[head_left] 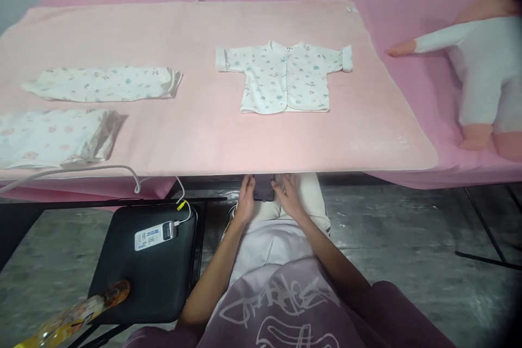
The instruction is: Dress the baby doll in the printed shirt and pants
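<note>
Holding a dark phone (263, 189) between both hands (246, 198) (289, 196).

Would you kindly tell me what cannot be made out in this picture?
In the head view:
Dark phone between left hand and right hand: far end apparently hidden by the pink pad.
Doll: head lost at the dark right edge.
Bottle: one end cut off by the bottom edge.
White device: print too small to read.

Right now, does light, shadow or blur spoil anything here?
Head view: the peach mat shines palest near its front middle; a soft shadow falls beside the doll; dark blur shades the right corners. Also in the head view, the phone between left hand and right hand shows little detail.
</note>
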The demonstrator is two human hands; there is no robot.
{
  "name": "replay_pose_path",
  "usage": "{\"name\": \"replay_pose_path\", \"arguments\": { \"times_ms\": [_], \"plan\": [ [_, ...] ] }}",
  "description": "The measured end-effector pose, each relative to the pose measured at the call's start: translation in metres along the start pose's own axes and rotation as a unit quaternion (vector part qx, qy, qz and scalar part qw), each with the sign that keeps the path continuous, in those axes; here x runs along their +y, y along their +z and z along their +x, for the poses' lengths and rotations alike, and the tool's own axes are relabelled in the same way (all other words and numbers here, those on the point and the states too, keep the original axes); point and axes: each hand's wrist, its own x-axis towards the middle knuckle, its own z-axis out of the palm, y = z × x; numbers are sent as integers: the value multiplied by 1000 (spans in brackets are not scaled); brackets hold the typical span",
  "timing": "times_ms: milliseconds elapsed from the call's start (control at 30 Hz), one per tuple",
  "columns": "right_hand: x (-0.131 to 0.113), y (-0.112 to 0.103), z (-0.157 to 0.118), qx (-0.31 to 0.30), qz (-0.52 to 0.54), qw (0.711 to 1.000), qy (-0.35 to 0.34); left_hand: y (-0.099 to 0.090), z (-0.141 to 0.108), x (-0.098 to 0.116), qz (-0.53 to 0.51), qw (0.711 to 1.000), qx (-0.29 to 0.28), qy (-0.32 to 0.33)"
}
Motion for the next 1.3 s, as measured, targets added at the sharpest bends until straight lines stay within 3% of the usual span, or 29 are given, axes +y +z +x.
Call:
{"name": "replay_pose_path", "arguments": {
  "times_ms": [133,467,600,800,1000,1300],
  "plan": [
    [4,0,-1,4,11,1000,8,0,-1,2,69,996,40,33],
    [8,-1,1,9,44,998,48,-1,-2,-1,30,999,16,27],
    [7,-1,0,5,49,998,36,1,-4,0,25,999,7,33],
    [6,-4,-3,8,47,999,12,2,-6,8,100,992,15,69],
    [13,-2,-5,22,72,997,5,3,-5,11,77,995,20,58],
    [21,-10,-6,38,177,983,28,-3,1,1,69,996,5,49]
  ]
}}
